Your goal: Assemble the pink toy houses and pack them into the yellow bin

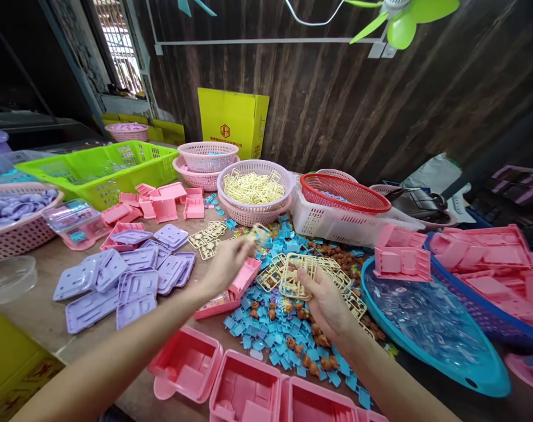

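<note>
My left hand (228,261) hovers over the table's middle, fingers pinched on a small cream plastic piece (258,234), blurred by motion. Just below it lies a pink tray (231,290) with small coloured bits in it. My right hand (323,302) grips a cream plastic frame of small parts (298,275), held above a heap of blue tiles (284,334) and small brown figures (313,351). More cream frames (273,274) lie beneath.
Lilac lids (130,275) lie to the left, pink boxes (244,387) at the near edge. A pink basket of cream frames (254,190), a red basket (343,193), a green crate (103,167) and a blue basin (429,328) ring the table.
</note>
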The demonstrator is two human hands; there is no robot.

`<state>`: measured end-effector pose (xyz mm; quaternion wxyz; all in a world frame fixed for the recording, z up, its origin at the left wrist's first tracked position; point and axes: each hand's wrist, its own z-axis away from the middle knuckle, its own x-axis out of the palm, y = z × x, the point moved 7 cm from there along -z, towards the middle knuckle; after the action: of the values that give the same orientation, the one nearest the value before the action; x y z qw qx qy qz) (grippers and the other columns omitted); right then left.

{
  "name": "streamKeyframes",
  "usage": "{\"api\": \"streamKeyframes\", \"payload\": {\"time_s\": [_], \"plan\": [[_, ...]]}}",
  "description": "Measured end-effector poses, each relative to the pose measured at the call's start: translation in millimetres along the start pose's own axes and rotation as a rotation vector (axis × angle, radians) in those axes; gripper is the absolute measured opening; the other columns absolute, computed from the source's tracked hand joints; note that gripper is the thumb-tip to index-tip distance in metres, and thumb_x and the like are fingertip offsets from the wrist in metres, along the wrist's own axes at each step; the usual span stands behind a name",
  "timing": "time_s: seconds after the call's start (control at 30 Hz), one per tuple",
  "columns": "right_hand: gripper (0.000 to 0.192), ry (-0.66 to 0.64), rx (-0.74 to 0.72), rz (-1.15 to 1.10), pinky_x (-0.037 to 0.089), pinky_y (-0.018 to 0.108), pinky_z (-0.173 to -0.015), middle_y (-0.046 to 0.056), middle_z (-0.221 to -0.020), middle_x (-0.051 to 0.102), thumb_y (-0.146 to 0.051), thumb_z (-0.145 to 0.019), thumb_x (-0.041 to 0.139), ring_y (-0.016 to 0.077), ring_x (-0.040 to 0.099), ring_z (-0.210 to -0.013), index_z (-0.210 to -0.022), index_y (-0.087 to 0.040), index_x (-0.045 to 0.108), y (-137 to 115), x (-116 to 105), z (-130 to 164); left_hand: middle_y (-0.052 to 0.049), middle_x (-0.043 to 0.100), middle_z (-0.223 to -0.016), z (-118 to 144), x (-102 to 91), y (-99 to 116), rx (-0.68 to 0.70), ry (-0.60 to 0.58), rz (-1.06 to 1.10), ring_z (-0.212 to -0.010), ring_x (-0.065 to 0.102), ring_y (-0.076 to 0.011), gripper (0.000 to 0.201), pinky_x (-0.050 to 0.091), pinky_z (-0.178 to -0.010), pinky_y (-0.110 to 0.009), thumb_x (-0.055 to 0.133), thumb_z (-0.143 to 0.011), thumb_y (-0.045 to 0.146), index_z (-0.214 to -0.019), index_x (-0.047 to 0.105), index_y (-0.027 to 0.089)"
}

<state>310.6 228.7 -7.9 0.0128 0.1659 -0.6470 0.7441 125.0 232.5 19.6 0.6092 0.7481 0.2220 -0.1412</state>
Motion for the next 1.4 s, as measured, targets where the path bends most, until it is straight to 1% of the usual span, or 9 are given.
{"api": "streamKeyframes", "payload": {"time_s": [0.1, 0.17, 0.3, 0.4, 0.6, 0.77, 1.03, 1.23, 1.4], "plan": [[0.050, -0.041, -0.039, -0.040, 0.051, 0.038, -0.081, 0.007, -0.104, 0.068, -0.053, -0.063, 0.072, 0.0247, 0.062, -0.096, -0.100, -0.021, 0.060, -2, 15, 9, -0.004, 0.059, -0.072, 33, 47.3, 30, -0.007, -0.233, 0.384, -0.068, 0.055, -0.0161, 0.038, 0.045, -0.063, -0.027, 0.036, -0.088, 0.047, -0.073, 0.054, 0.017], [0.051, -0.034, -0.056, -0.010, 0.051, 0.039, -0.082, 0.007, -0.108, 0.067, -0.053, -0.066, 0.070, 0.0250, 0.061, -0.100, -0.105, -0.024, 0.056, -4, 11, 14, -0.006, 0.060, -0.081, 43, 55.6, 36, 0.008, -0.287, 0.367, -0.075, 0.056, -0.0174, 0.037, 0.046, -0.067, -0.029, 0.033, -0.089, 0.046, -0.082, 0.055, 0.017], [0.054, 0.117, -0.098, 0.017, 0.052, 0.039, -0.083, 0.004, -0.110, 0.065, -0.048, -0.061, 0.076, 0.0245, 0.060, -0.103, -0.105, -0.028, 0.051, -13, -34, 22, -0.009, 0.057, -0.098, 41, 26.7, 20, 0.097, -0.093, -0.110, -0.091, 0.053, -0.0215, 0.021, 0.043, -0.082, -0.036, 0.047, -0.086, 0.033, -0.097, 0.053, 0.017], [0.057, 0.208, -0.084, -0.001, 0.053, 0.040, -0.083, 0.004, -0.109, 0.066, -0.042, -0.056, 0.081, 0.0247, 0.061, -0.102, -0.103, -0.027, 0.052, -17, -68, 30, -0.011, 0.056, -0.097, 38, 30.2, 8, 0.190, -0.112, -0.440, -0.092, 0.053, -0.0227, 0.011, 0.044, -0.082, -0.037, 0.048, -0.084, 0.019, -0.090, 0.056, 0.015], [0.052, 0.233, -0.026, -0.029, 0.053, 0.042, -0.083, 0.006, -0.097, 0.070, -0.040, -0.051, 0.083, 0.0279, 0.062, -0.101, -0.095, -0.022, 0.061, -17, -87, 52, -0.011, 0.062, -0.090, 47, 125.5, 11, 0.479, -0.634, -0.723, -0.082, 0.060, -0.0228, 0.016, 0.047, -0.072, -0.033, 0.048, -0.083, 0.011, -0.086, 0.063, 0.014], [0.046, 0.219, 0.036, -0.092, 0.053, 0.043, -0.083, 0.006, -0.094, 0.071, -0.038, -0.053, 0.083, 0.0288, 0.063, -0.099, -0.091, -0.021, 0.065, -10, -94, 68, -0.016, 0.064, -0.087, 44, 161.5, 9, 0.482, -0.676, -0.734, -0.080, 0.063, -0.0259, 0.016, 0.048, -0.068, -0.034, 0.048, -0.080, 0.005, -0.080, 0.064, 0.011], [0.054, 0.277, 0.036, -0.191, 0.048, 0.039, -0.092, 0.003, -0.103, 0.069, -0.037, -0.052, 0.084, 0.0252, 0.060, -0.106, -0.099, -0.022, 0.063, 4, -92, 72, -0.013, 0.067, -0.086, 34, 127.5, 20, 0.249, -0.450, -0.636, -0.079, 0.066, -0.0232, 0.026, 0.051, -0.069, -0.034, 0.039, -0.085, 0.007, -0.094, 0.063, 0.010], [0.057, 0.115, 0.005, -0.143, 0.050, 0.039, -0.084, 0.009, -0.105, 0.068, -0.043, -0.062, 0.078, 0.0262, 0.061, -0.102, -0.109, -0.019, 0.057, 13, -49, 68, -0.006, 0.066, -0.077, 65, 104.6, 33, -0.259, -0.338, 0.441, -0.062, 0.063, -0.0140, 0.027, 0.052, -0.059, -0.026, 0.046, -0.083, 0.022, -0.101, 0.064, 0.011], [0.051, -0.050, 0.130, -0.055, 0.053, 0.031, -0.065, 0.007, -0.099, 0.067, -0.042, -0.066, 0.075, 0.0212, 0.066, -0.083, -0.105, -0.019, 0.052, 30, -23, 74, -0.008, 0.063, -0.100, 92, 98.6, 33, -0.210, -0.301, 0.527, -0.082, 0.062, -0.0158, 0.033, 0.053, -0.067, -0.027, 0.043, -0.081, 0.018, -0.108, 0.061, 0.017]]}}
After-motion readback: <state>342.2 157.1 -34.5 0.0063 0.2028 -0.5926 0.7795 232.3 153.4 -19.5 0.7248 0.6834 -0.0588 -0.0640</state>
